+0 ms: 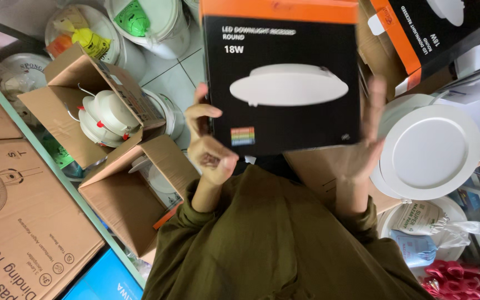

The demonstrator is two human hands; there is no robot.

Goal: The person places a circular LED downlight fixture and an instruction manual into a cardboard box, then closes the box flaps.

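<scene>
A lighting shop's stockroom: open cartons of round white downlights [106,118] left of the hands, stacked boxed stock [434,28] beside them
</scene>
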